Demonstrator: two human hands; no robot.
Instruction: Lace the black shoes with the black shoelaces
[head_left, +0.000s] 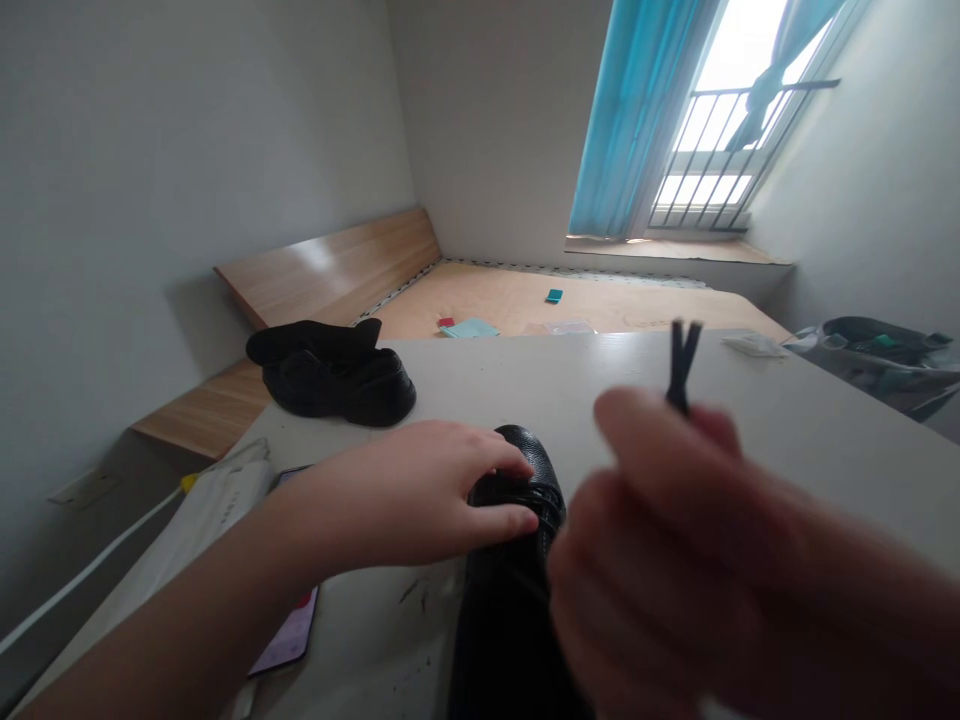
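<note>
It looked like a bedroom in a home: a bed (495, 290) with a wooden headboard (330, 265) stood mid-frame, and a blue curtain (637, 110) hung beside a barred window (735, 50) at the upper right.

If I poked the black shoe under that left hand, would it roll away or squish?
The black shoe probably wouldn't roll: it's long, not ball-shaped. Its toe looks rounded, not caved in, by the left hand, so it may feel fairly firm. The white table looks smooth, so a push might slide it.
</note>
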